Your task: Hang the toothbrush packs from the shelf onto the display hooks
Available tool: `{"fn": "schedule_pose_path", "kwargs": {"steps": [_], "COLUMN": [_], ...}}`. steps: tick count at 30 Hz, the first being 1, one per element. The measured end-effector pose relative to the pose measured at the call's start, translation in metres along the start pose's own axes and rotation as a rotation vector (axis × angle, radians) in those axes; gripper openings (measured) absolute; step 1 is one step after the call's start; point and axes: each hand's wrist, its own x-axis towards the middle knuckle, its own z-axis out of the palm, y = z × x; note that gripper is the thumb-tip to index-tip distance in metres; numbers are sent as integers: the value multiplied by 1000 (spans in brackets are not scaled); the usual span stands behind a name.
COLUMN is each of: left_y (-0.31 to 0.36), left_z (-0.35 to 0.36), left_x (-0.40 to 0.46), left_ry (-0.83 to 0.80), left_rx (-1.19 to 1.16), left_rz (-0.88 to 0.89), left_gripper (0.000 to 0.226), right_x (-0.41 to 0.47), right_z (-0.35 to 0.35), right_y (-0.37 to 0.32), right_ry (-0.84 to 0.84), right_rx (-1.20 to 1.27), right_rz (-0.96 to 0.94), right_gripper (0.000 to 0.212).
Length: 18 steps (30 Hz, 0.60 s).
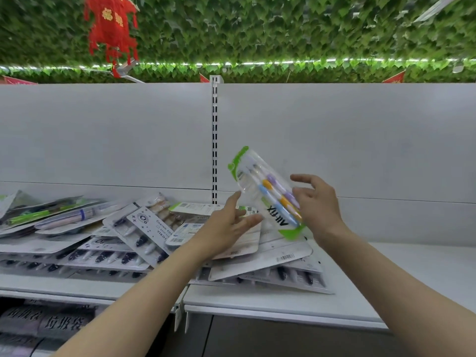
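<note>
Bright even light w/ LED strip [257, 63] glare, wide-angle bowing, slight blur.

Grey back panels [103, 135] are standing behind a white shelf [386, 279], split by a slotted upright [214, 140]. Green artificial leaves [283, 29] are covering the ceiling, where a red lantern [110, 29] is hanging and a light strip [257, 63] is glowing

Single head-worn wide-angle view, facing forward and slightly down at a white shelf [283, 302] from close range, near enough for both forearms to reach across it. Above the shelf: grey back panel [103, 135], then leafy ceiling [257, 29] curving overhead. No second view to overlap.
</note>
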Motion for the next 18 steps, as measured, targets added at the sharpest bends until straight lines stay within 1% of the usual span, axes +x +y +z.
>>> {"fn": "schedule_pose_path", "kwargs": {"steps": [2, 4, 5, 6, 9, 11, 13, 15, 18], "left_y": [5, 5, 4, 3, 6, 7, -1, -18, -49], "left_z": [5, 9, 9, 10, 12, 11, 3, -11, -30], "left_x": [6, 11, 13, 16, 22, 27, 32, 36, 40], "left_ry": [77, 160, 201, 237, 300, 304, 270, 220, 166], "left_rx": [-84, -131, -135, -131, -102, -58, -13, 53, 185], "left_rz": [8, 29, 42, 55, 110, 157, 161, 88, -66], "left_gripper": [89, 86, 87, 86, 82, 79, 80, 81, 75], "right_x": [-2, -1, 0, 1, 4, 8, 15, 22, 27], "right_z": [7, 12, 13, 12, 9, 10, 8, 4, 0], "right_y": [9, 16, 18, 17, 13, 14, 16, 20, 27], "right_ry": [-60, -116, -144, -175, -258, -246, -167, -115, -122], "right_rx": [149, 218, 236, 250, 272, 283, 301, 325, 359], "right_rz": [123, 172, 181, 182, 150, 147, 165, 201, 225], "right_gripper": [28, 21, 17, 18, 26, 23, 18, 17, 21]}}
